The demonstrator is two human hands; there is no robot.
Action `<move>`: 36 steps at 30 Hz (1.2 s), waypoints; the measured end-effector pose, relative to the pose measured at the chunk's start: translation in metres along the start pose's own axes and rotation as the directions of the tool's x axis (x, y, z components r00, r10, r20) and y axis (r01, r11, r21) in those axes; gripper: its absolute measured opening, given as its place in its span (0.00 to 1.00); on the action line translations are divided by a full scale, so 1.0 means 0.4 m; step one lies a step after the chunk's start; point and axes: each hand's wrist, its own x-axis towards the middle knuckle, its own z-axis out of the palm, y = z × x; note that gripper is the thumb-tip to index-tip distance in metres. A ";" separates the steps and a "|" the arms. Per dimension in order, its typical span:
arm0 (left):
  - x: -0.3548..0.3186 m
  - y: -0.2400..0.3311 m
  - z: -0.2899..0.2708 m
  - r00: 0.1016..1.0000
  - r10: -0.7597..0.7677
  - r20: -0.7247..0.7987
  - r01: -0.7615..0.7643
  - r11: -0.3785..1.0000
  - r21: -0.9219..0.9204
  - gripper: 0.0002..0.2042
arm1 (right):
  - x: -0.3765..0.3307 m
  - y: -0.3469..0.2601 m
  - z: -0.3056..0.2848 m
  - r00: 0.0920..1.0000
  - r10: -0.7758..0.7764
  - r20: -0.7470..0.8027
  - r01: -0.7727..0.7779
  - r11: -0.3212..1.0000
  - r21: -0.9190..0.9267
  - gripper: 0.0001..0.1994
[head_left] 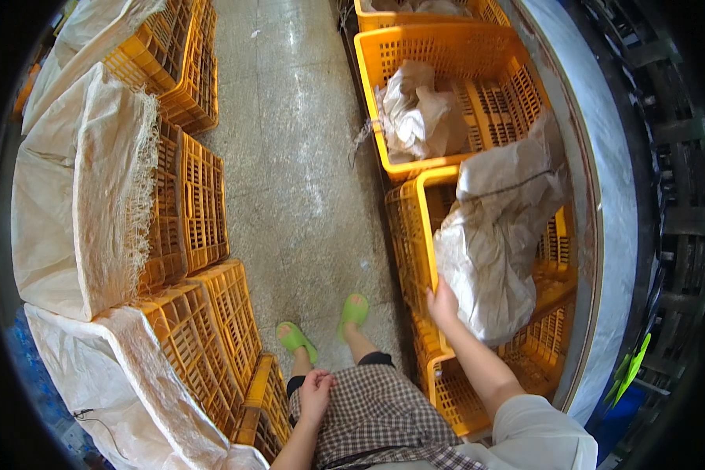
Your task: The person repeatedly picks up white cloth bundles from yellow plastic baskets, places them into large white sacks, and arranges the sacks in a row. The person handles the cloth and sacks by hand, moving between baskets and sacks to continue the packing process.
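My right hand (pixel 442 304) is closed round the near left corner of a yellow plastic crate (pixel 425 227) on the right. A crumpled whitish woven sack (pixel 489 258) lies over that crate's opening, close beside my fingers. Part of the crate's inside is hidden by the sack. My left hand (pixel 316 395) hangs in front of a brown checked apron (pixel 376 419), fingers curled in, and nothing shows in it. Beyond the gripped crate stands another yellow crate (pixel 446 39) holding a crumpled whitish sack (pixel 423 113).
Stacked yellow crates (pixel 204 196) line the left side, topped by whitish woven sheets (pixel 63 211) with frayed edges. A grey floor aisle (pixel 290 157) runs between the rows. Along the right crates goes a pale ledge (pixel 615 211). Another yellow crate (pixel 458 403) sits near my right forearm.
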 end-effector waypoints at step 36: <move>0.199 0.127 -0.100 0.995 0.010 0.099 -0.023 0.991 0.128 0.07 | 0.100 0.003 0.117 0.973 0.165 0.161 -0.142 0.979 -0.146 0.18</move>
